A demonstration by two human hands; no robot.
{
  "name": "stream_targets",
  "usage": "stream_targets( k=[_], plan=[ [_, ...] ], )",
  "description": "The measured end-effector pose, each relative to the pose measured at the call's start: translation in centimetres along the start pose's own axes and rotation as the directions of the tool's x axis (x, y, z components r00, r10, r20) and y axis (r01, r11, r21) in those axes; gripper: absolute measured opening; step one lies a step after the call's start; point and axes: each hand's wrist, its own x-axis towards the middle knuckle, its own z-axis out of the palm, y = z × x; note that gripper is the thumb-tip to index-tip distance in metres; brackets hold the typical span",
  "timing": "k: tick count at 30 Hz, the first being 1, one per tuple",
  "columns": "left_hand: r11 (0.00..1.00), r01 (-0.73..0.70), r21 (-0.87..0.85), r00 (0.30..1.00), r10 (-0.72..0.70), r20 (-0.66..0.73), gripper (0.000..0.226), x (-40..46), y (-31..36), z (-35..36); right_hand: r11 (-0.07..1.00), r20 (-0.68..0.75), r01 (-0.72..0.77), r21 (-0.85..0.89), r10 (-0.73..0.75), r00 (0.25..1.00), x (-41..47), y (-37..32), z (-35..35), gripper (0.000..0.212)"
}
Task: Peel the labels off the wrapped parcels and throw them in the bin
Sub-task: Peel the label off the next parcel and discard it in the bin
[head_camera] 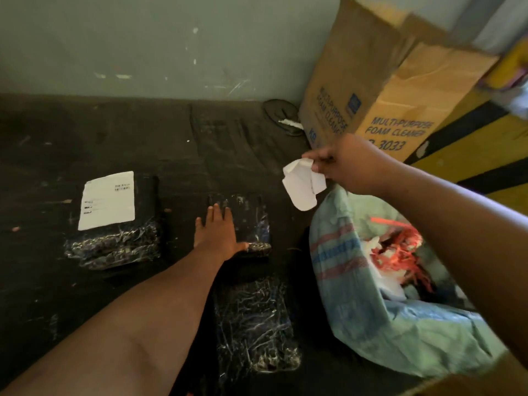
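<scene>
Three wrapped parcels [114, 221] [248, 224] [257, 324], two labels [108, 200] [304, 184], one sack [400, 324], one box [385, 90]

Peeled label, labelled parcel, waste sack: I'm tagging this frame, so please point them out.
peeled label [303, 185], head view, crumpled middle.
labelled parcel [114, 241], head view, bare wrap below its label.
waste sack [337, 247], head view, striped wall.

Ahead of you a pale green wall [143, 44], scuffed and flecked with white marks, meets the dark floor [85, 132]. At the far right a tall cardboard box [400, 90] printed "MULTI-PURPOSE FOAM CLEANER" stands against that wall. Just left of its base lies a dark sandal [281, 117]. Right of the box you see a yellow surface with black stripes [485, 144].
</scene>
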Motion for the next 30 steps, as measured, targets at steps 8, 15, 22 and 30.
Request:
stream_targets(
  k=[8, 15, 22, 30],
  plan=[
    [0.964, -0.237, -0.124, 0.955, 0.207, -0.214, 0.094, -2.7, 10.4, -2.9, 0.973, 0.066, -0.119, -0.199, 0.134, 0.989, -6.3, 8.8, -4.1, 0.022],
    [0.902, -0.369, -0.223, 0.917, 0.314, -0.248, 0.081, -5.7, 20.7, -3.0, 0.946, -0.083, -0.319, -0.05, 0.315, 0.945, -13.8, 16.1, -5.4, 0.02],
    [0.922, -0.268, -0.28, 0.957, 0.221, -0.189, 0.098, -6.6, 26.2, -0.5, 0.925, -0.127, -0.379, -0.035, 0.372, 0.919, -18.7, 21.5, -4.7, 0.037],
    [0.952, -0.229, -0.203, 0.963, 0.191, -0.189, 0.1, -6.0, 26.0, 0.2, 0.923, -0.122, -0.384, -0.011, 0.38, 0.917, -18.8, 24.7, -3.7, 0.018]
  ],
)
